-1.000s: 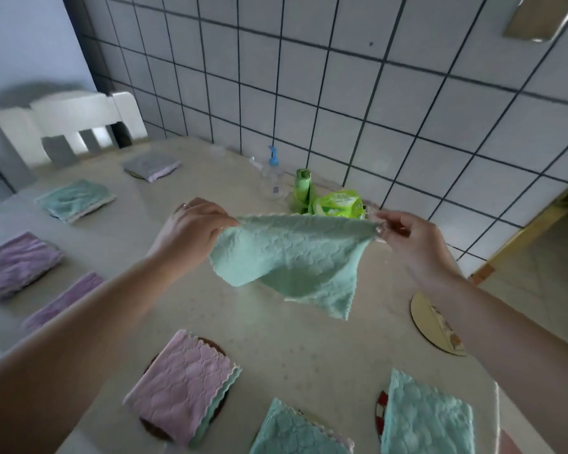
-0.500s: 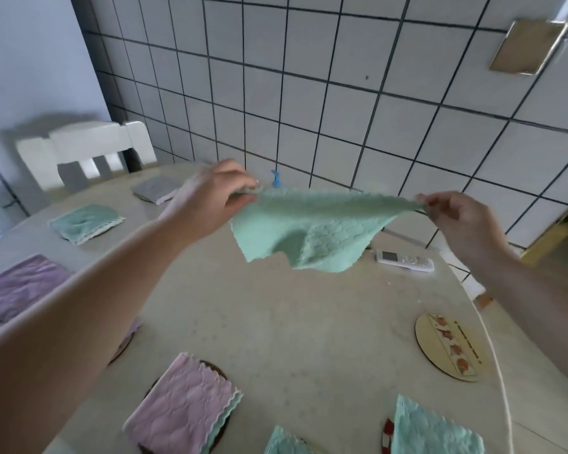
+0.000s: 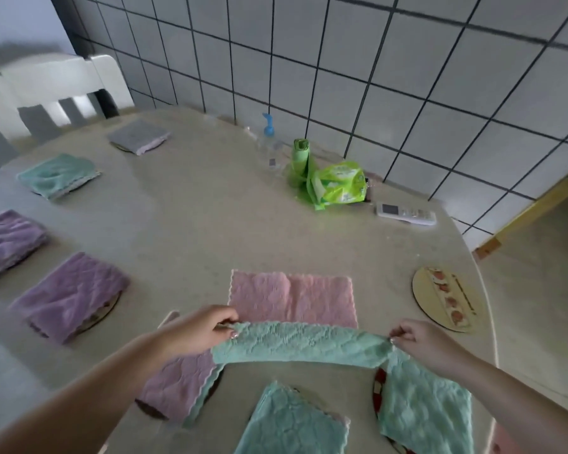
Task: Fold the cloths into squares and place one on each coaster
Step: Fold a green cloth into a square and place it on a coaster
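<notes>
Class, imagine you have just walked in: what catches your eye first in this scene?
First, the cloth, pink on one side and green on the other, being folded at the table's near middle, its green edge pinched by the left hand and right hand. Then the bare coaster on the right, and the bright green packet near the tiled wall.

Soft, even daylight, moderately bright, no hard glare. Faint diffuse shadows under the folded cloths on the surface (image 3: 210, 231); a blurred grey shadow behind the white chair (image 3: 56, 90). Strong wide-angle bending of the tiled wall (image 3: 407, 77) lines. Slight softness overall, worse toward edges.
</notes>
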The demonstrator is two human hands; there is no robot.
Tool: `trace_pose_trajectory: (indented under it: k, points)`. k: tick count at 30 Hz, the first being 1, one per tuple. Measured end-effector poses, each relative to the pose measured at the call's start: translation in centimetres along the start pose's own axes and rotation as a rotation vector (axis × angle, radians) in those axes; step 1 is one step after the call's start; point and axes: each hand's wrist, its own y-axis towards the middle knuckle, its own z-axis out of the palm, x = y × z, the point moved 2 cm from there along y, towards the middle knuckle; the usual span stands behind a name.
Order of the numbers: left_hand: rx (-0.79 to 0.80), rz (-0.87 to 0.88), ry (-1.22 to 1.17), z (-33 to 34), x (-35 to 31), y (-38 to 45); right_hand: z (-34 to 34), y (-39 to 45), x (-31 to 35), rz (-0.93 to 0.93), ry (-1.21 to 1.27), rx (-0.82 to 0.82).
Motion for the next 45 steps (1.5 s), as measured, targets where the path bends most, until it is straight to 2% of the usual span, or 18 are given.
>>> trace_pose_trajectory:
  k: [5, 12, 25, 32, 34, 36, 38, 39, 40, 42, 45]
  points:
    - [-0.115, -0.01, -0.237, -1.0, -0.2, 1.9, 0.0, 2.6, 0.8, 0.012, -0.009, -0.059]
    - [-0.209, -0.132, -0.369, -1.9, 0.4, 5.3, -0.2, 7.5, 2.0, -0.003, 0.058, -0.132]
    - [-0.243, -0.23, -0.419, -2.1, 0.6, 9.9, 0.4, 14.3, 1.6, 0.04, 0.07, -0.116]
    - [-0.221, -0.308, -0.348, -1.9, 0.9, 11.4, 1.0, 16.4, 0.8, 0.079, 0.061, -0.153]
    - [-0.278, -0.331, -0.366, -2.0, 0.9, 11.5, 1.2, 16.1, 1.2, 0.075, 0.07, -0.219]
    - [-0.468, -0.331, -0.325, -2.1, 0.7, 11.1, 1.5, 14.9, 2.3, 0.028, -0.068, -0.357]
    - [-0.658, -0.257, -0.203, -1.8, -0.5, 10.3, 3.0, 13.4, 4.1, -0.119, -0.232, -0.42]
    - [-0.689, -0.181, -0.157, -1.3, -1.6, 9.9, 4.3, 12.5, 5.1, -0.214, -0.273, -0.39]
    - [-0.665, -0.092, -0.131, -0.6, -2.9, 9.6, 5.7, 11.7, 6.3, -0.298, -0.31, -0.323]
    - [-0.517, 0.08, -0.051, 1.8, -5.8, 9.3, 8.8, 10.7, 7.8, -0.41, -0.383, -0.19]
    - [-0.357, 0.199, 0.161, 5.7, -7.5, 9.7, 12.2, 11.1, 8.5, -0.415, -0.459, -0.139]
